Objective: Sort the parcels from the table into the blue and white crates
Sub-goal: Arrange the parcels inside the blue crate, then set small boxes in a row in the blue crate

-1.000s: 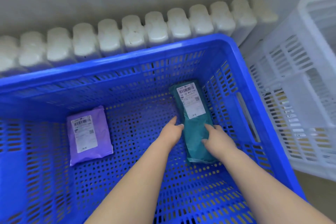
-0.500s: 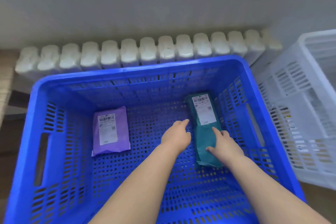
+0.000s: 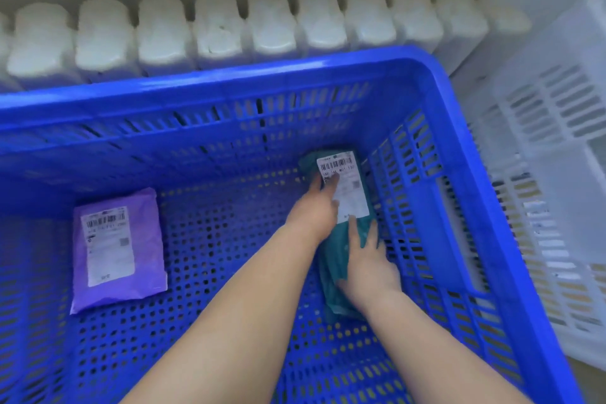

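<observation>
Both my hands are down in the blue crate (image 3: 229,85). The green parcel (image 3: 336,252) lies flat on the crate floor, close to the right wall and the far corner. My left hand (image 3: 314,210) rests on its left edge by the label (image 3: 352,193), with the fingers mostly straight and holding nothing. My right hand (image 3: 367,269) lies flat on the near half with the fingers spread. It touches the parcel but does not grip it.

The parcel is a soft, wrinkly bag. I think it is light and squashy and will not break. Its plastic skin looks smooth, so it may slip. To lift it, I would pinch both long sides near the middle so the ends do not flop.

The purple parcel (image 3: 118,249) lies at the left, well apart.
</observation>
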A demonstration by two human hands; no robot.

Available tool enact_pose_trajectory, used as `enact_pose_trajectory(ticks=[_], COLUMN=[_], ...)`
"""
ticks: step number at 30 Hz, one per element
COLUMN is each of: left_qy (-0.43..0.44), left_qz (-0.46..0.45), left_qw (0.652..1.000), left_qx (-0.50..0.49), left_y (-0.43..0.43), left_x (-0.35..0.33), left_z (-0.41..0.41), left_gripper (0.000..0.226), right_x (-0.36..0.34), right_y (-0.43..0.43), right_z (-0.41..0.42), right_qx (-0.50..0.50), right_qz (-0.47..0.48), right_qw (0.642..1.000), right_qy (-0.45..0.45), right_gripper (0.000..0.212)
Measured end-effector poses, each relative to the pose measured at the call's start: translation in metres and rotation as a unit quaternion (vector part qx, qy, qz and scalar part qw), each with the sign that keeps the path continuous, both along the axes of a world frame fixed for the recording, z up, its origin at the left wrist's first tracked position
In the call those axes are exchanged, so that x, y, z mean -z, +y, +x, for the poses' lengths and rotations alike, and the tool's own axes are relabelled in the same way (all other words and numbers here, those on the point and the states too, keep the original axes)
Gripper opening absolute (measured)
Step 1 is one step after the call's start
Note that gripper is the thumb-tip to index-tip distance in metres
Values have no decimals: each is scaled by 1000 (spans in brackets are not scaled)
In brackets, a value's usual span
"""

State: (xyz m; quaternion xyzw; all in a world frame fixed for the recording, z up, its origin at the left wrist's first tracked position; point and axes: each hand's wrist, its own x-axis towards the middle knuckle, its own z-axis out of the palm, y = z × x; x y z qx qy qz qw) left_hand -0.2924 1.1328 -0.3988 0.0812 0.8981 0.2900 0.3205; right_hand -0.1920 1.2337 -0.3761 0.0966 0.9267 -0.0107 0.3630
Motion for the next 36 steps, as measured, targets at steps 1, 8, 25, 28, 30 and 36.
enact_pose_trajectory(ticks=[1, 8, 25, 28, 30, 36], left_qy=[6, 100, 102, 106, 86, 24], left_qz=[-8, -153, -131, -134, -149, -201], left_qw=[1000, 973, 978, 978, 976, 973], left_qx=[14, 140, 124, 123, 131, 109], left_y=[-2, 0, 0, -9, -17, -53], left_x=[4, 13, 2, -8, -17, -59], left_z=[-2, -17, -8, 5, 16, 56], left_gripper=[61, 63, 60, 59, 59, 65], right_x=[1, 6, -2, -14, -22, -66], right_y=[1, 5, 18, 19, 20, 8], right_z=[1, -2, 1, 3, 5, 10], right_qx=[-16, -75, -48, -33, -22, -30], right_qz=[10, 21, -15, -18, -17, -23], right_qw=[1000, 996, 998, 998, 998, 997], right_qy=[14, 38, 46, 57, 65, 60], right_gripper=[114, 82, 102, 97, 91, 77])
